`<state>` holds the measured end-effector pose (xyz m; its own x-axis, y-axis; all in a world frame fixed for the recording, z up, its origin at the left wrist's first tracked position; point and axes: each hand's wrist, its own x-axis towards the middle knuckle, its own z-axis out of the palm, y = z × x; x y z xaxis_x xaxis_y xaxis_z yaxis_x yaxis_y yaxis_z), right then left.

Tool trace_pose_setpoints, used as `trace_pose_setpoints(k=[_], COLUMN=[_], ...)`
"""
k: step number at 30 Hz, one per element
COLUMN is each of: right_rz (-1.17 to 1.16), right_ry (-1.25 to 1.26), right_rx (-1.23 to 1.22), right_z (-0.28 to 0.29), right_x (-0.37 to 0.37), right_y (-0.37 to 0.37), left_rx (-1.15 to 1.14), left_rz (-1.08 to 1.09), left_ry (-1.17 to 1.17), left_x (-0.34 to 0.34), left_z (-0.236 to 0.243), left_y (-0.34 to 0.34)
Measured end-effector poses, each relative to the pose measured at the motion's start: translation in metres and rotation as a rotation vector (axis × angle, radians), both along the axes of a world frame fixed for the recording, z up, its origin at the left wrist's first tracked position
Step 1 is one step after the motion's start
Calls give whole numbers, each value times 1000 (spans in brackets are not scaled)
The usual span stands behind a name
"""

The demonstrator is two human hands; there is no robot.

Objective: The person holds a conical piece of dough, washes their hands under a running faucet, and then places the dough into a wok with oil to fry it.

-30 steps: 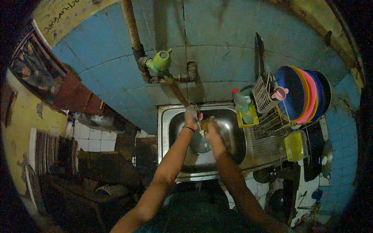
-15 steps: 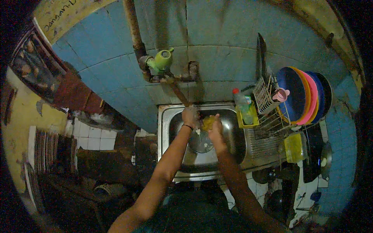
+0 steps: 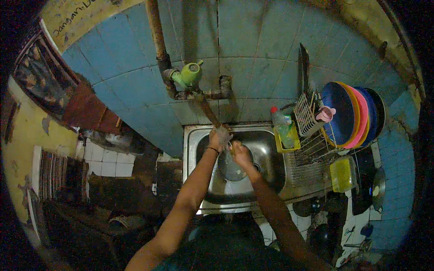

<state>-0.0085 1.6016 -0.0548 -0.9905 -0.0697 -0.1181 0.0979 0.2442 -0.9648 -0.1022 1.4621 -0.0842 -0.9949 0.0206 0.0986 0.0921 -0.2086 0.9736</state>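
Under the mouth of the slanting brown pipe (image 3: 209, 110), my left hand (image 3: 216, 139) is at the far left part of the steel sink (image 3: 271, 180). A whitish blur, seemingly running water, covers its fingers, so their hold is unclear. Close beside it on the right, my right hand (image 3: 242, 156) is closed, with a bit of a yellow sponge (image 3: 233, 150) showing at its fingers. Below both hands lies a pale, round, see-through dish or lid (image 3: 231, 171) in the basin. Whether a hand touches it I cannot tell.
Right of the basin stand a yellow caddy (image 3: 289, 143) with a red-capped bottle (image 3: 281, 119), and a dish rack (image 3: 312, 147) with colourful plates (image 3: 339, 115) and a knife (image 3: 303, 67). A yellow container (image 3: 342, 175) sits nearer. A green tap (image 3: 190, 74) is on the wall pipe.
My right hand has moved left and slightly nearer, up against my left hand. The yellow sponge, plainly visible before, is now mostly hidden. My left hand stays under the pipe.
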Motion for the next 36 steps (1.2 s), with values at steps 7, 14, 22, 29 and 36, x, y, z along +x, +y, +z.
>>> trace_pose_setpoints(k=[7, 14, 22, 29, 36], right_rz=[-600, -415, -555, -398, -639], right_ry=[-382, -7, -537, -490, -507], right_rx=[-751, 87, -820, -773, -693], right_z=[23, -51, -10, -20, -36], right_x=[18, 16, 32, 54, 76], right_y=[1, -13, 26, 64, 99], left_rx=[712, 74, -384, -738, -534], left_rz=[147, 355, 206, 145, 14], left_ry=[-322, 30, 21, 280, 260], left_x=[28, 65, 115, 128, 109], left_z=[54, 101, 112, 122, 184], left_y=[24, 54, 34, 34, 101])
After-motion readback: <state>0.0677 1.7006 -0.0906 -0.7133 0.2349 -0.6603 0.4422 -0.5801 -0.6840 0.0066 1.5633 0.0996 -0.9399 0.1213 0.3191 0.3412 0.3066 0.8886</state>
